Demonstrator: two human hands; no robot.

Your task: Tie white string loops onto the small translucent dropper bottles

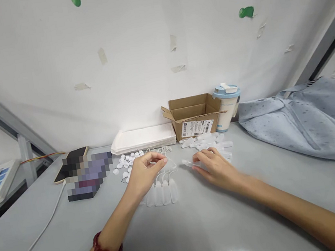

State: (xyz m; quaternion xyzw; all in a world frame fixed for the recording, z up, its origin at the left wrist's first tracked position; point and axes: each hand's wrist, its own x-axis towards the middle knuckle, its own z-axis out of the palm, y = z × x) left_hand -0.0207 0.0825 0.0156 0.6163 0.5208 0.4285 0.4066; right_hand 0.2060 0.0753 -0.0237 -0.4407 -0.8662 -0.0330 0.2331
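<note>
My left hand [145, 169] is closed in a pinch, with a thin white cord [171, 164] running from its fingertips. My right hand [213, 165] grips a small clear plastic sleeve [188, 163] between thumb and fingers, its tip pointing left. Just below my left hand, several translucent sleeves with cords [162, 193] lie side by side in a row. Small white pieces [125, 161] are scattered behind and left of that hand. Beyond my right hand lies a loose pile of clear plastic sleeves [208, 139].
Along the wall stand a stack of white envelopes [144, 137], an open cardboard box [197, 125] and a lidded cup [226, 110]. Blue cloth [295, 126] is heaped at right. At left lie a phone [73, 159], a pixelated object [91, 175] and a white cable [41, 234].
</note>
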